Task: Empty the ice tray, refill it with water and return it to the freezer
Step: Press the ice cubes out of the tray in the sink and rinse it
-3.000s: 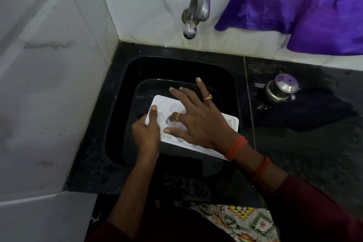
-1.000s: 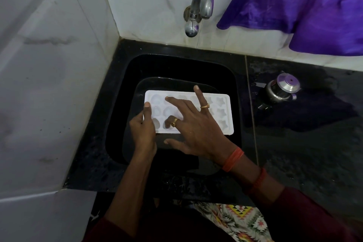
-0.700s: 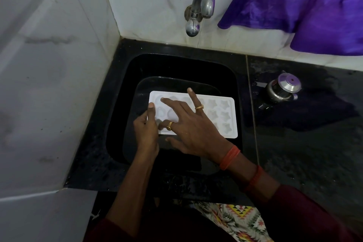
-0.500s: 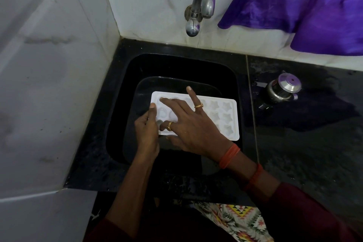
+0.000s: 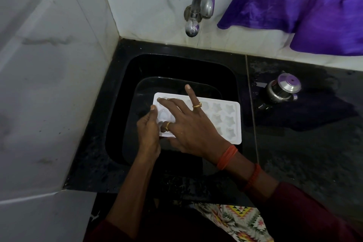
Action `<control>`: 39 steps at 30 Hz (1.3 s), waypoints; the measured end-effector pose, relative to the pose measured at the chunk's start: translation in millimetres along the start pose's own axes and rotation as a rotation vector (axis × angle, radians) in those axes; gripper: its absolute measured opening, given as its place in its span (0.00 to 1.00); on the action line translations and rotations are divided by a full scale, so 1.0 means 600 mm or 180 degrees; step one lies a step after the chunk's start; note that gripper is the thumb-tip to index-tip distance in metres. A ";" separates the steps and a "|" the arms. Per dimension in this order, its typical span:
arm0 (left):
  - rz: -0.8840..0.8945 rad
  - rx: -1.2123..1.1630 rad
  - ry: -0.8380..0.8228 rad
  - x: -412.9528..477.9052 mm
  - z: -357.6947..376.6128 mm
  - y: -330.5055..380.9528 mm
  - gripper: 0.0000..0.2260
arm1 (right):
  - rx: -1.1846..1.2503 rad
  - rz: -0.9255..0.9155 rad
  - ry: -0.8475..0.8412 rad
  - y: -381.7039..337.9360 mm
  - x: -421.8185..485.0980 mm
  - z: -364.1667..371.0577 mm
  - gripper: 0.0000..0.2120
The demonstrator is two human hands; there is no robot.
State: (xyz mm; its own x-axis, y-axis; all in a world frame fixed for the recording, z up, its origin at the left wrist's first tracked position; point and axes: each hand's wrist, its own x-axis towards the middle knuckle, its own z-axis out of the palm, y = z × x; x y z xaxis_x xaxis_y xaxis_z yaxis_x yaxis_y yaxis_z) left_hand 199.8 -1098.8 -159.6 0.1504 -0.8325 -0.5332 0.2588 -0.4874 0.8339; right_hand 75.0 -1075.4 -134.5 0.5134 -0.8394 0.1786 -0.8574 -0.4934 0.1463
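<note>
A white ice tray (image 5: 225,118) with star-shaped cells is held level over the black sink (image 5: 121,116). My left hand (image 5: 148,129) grips the tray's left end, thumb on top of the rim. My right hand (image 5: 188,124) lies over the left half of the tray with its fingers spread and straight, the fingertips touching the cells there; one finger points up and away. The cells on the right side show plainly; those under my right hand are hidden. A steel tap (image 5: 198,9) juts from the tiled wall above the sink, with no water running.
A small steel pot with a lid (image 5: 282,89) stands on the wet black counter (image 5: 306,143) to the right of the sink. A purple cloth (image 5: 306,4) hangs at the top right. White tiled walls close in the left and back.
The tray has turned from tilted to level and shifted a little to the right. My right hand slid toward the tray's left end; my left hand kept its grip.
</note>
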 end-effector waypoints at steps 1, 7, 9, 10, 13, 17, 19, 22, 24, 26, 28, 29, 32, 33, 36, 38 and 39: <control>-0.0018 -0.0004 0.0013 0.000 0.000 -0.001 0.15 | -0.0013 0.0000 -0.0003 -0.001 0.000 0.000 0.13; -0.0088 -0.0009 0.0051 -0.003 0.001 -0.003 0.16 | 0.0034 0.0069 -0.0013 -0.010 -0.001 0.004 0.15; -0.0107 -0.0007 0.0048 -0.004 0.002 -0.004 0.15 | 0.0035 0.0084 -0.0048 -0.013 -0.002 0.006 0.16; -0.0117 -0.0010 0.0054 -0.004 0.002 -0.005 0.15 | 0.0037 0.0088 -0.0056 -0.013 -0.003 0.007 0.16; -0.0149 -0.0001 0.0044 -0.002 0.001 -0.007 0.15 | 0.0090 0.0033 -0.0031 -0.015 -0.003 0.009 0.15; -0.0166 0.0070 0.0055 0.002 -0.001 -0.010 0.15 | 0.0168 -0.0017 0.0055 -0.017 0.000 0.009 0.16; -0.0162 0.0055 0.0074 0.003 -0.002 -0.011 0.16 | 0.0172 -0.0007 0.0089 -0.017 0.002 0.008 0.15; -0.0183 0.0022 0.0102 0.006 -0.002 -0.011 0.16 | 0.0117 0.0024 0.0100 -0.017 0.003 0.007 0.15; -0.0165 0.0011 0.0101 0.009 -0.003 -0.011 0.16 | 0.0077 0.0076 0.0077 -0.018 0.003 0.006 0.14; -0.0153 0.0002 0.0077 0.010 -0.005 -0.012 0.17 | 0.0042 0.0118 0.0047 -0.019 0.003 0.006 0.14; -0.0168 0.0032 0.0079 0.010 -0.005 -0.013 0.16 | 0.0051 0.0111 0.0029 -0.019 0.003 0.006 0.14; -0.0181 0.0046 0.0095 0.011 -0.004 -0.014 0.16 | 0.0072 0.0089 0.0032 -0.019 0.004 0.006 0.13; -0.0182 0.0063 0.0119 0.013 -0.004 -0.016 0.16 | 0.0122 0.0020 0.0020 -0.018 0.007 0.007 0.10; -0.0167 0.0059 0.0124 0.014 -0.004 -0.016 0.16 | 0.0134 0.0010 0.0017 -0.018 0.008 0.008 0.10; -0.0165 0.0063 0.0113 0.015 -0.006 -0.016 0.16 | 0.0165 -0.0004 0.0096 -0.015 0.010 0.005 0.12; -0.0176 0.0057 0.0087 0.013 -0.006 -0.016 0.17 | 0.0176 0.0009 0.0165 -0.014 0.010 0.000 0.12; -0.0176 0.0063 0.0086 0.013 -0.006 -0.016 0.17 | 0.0187 0.0034 0.0187 -0.014 0.010 -0.002 0.13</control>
State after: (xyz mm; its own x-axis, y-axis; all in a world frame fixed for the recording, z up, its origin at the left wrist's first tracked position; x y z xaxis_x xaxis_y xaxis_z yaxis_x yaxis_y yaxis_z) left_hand 201.7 -1099.7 -172.2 0.1621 -0.7969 -0.5819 0.2485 -0.5377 0.8057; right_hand 85.3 -1075.9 -133.8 0.5038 -0.8307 0.2370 -0.8626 -0.4984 0.0869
